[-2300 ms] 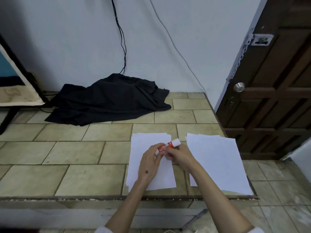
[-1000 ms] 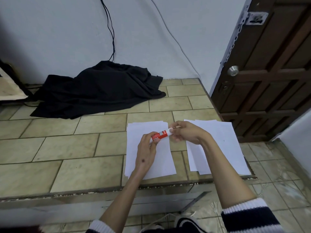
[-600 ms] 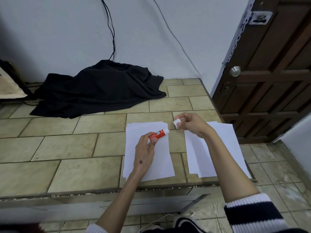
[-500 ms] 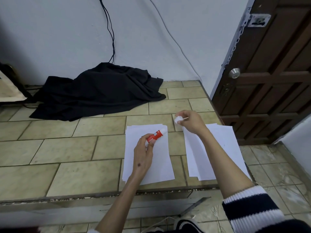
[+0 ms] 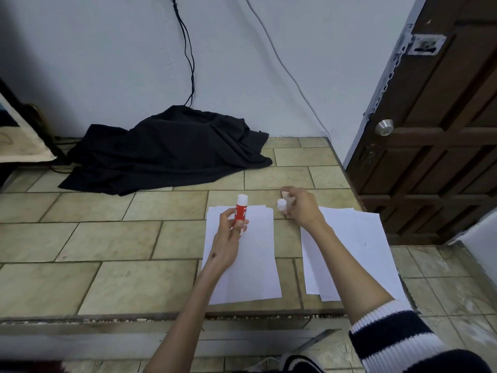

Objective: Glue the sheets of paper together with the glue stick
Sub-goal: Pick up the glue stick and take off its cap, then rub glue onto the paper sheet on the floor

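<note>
Head view: left hand (image 5: 228,232) holds glue stick (image 5: 241,210) upright

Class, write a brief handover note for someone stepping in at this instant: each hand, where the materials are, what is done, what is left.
Left hand: holds the glue stick upright, uncapped.
Right hand: holds the white cap near the tiled counter.
Paper: left stack under the left hand, right stack beside it.
Done: cap removed.
Left: apply glue, join the sheets, recap.
</note>
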